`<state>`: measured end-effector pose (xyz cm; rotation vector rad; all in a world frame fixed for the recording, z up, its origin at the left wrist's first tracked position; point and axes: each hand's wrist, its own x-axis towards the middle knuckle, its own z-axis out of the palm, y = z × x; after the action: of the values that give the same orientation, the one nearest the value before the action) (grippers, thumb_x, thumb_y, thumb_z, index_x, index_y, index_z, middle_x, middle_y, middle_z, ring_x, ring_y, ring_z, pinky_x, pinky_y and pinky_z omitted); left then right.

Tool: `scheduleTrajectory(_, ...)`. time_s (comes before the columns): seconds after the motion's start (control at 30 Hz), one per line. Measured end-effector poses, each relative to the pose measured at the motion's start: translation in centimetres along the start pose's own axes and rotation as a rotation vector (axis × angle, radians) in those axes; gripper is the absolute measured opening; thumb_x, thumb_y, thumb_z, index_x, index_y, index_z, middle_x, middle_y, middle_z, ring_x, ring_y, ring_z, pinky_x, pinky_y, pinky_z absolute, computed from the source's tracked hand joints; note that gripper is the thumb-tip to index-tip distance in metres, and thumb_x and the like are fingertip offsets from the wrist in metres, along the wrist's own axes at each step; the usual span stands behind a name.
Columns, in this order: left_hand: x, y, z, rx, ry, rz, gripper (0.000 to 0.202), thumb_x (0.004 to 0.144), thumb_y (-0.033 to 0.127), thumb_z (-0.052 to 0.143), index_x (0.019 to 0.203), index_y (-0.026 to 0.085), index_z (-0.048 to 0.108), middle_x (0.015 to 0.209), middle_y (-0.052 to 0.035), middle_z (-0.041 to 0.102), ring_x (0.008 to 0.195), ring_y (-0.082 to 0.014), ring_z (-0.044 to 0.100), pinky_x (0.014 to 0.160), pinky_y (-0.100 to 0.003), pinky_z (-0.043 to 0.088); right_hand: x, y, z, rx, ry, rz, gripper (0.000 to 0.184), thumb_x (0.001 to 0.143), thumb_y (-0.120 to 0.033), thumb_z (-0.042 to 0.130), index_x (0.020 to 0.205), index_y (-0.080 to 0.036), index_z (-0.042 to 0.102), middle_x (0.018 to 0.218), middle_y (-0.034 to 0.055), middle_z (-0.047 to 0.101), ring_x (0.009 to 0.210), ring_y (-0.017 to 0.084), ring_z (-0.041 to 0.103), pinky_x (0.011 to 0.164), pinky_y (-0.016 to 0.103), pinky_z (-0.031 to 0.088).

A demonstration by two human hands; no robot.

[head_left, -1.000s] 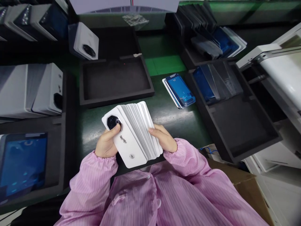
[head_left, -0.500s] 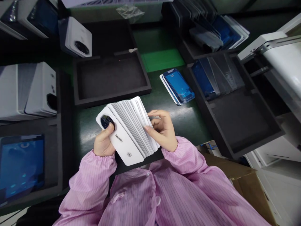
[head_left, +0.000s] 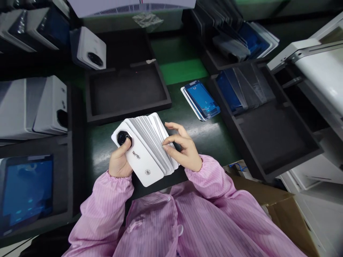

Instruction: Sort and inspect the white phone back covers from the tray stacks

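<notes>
A fanned stack of white phone back covers [head_left: 147,153] is held over the green table. The top one shows a dark camera window, small dark lettering and a round mark. My left hand [head_left: 120,159] is closed around the stack's left side, its thumb on the camera window and its fingers hidden underneath. At the right side of the fan, my right hand [head_left: 184,148] has thumb and middle finger pinched together at the cover edges, while the index finger is lifted away. Beyond it lies a small pile of covers, with a blue-filmed cover [head_left: 202,98] uppermost.
A black tray [head_left: 128,116] lies ahead, and another black tray [head_left: 292,153] at right holds blue-filmed covers [head_left: 227,91] with clear film. White covers [head_left: 50,110] stand in a tray at left. A cardboard box [head_left: 278,200] is low on the right.
My right index finger has lifted off the stack's edge, while thumb and middle finger have come together there. My left hand keeps its hold. The view has shifted slightly.
</notes>
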<state>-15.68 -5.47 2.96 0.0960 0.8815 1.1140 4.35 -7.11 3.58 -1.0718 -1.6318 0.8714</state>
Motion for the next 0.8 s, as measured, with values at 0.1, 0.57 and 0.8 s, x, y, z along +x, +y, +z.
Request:
scheduleTrajectory(0.1,-0.1,0.0,0.2,-0.061,0.021,-0.004,0.021,0.089,0.019,0.049,0.091,0.014,0.07,0.087,-0.0083,0.075,0.122,-0.0289,0.054,0.11,-0.047,0.037,0.0,-0.1,-0.1,0.013,-0.013,-0.009,0.005,0.078,-0.016,0.064,0.08,-0.02,0.064,0.131,0.0091,0.048,0.122,0.026,0.048,0.106,0.047,0.037)
scheduleTrajectory(0.57,0.1,-0.3,0.1,-0.207,-0.043,-0.014,0.027,0.089,0.017,0.044,0.084,0.015,0.071,0.082,-0.0071,0.076,0.118,-0.0264,0.058,0.111,-0.045,0.035,1.0,-2.4,-0.8,-0.26,-0.086,0.066,0.01,0.073,-0.012,0.061,0.078,-0.02,0.059,0.122,0.0098,0.055,0.118,0.025,0.05,0.101,0.045,0.038)
scheduleTrajectory(0.8,0.1,-0.5,-0.4,-0.205,-0.163,0.01,0.022,0.087,0.02,0.051,0.086,0.016,0.072,0.088,-0.0075,0.076,0.122,-0.0275,0.055,0.114,-0.046,0.03,2.3,-3.4,-1.2,-0.424,-0.217,0.155,0.011,0.067,-0.014,0.069,0.066,-0.019,0.059,0.097,0.0046,0.063,0.093,0.021,0.059,0.085,0.035,0.044)
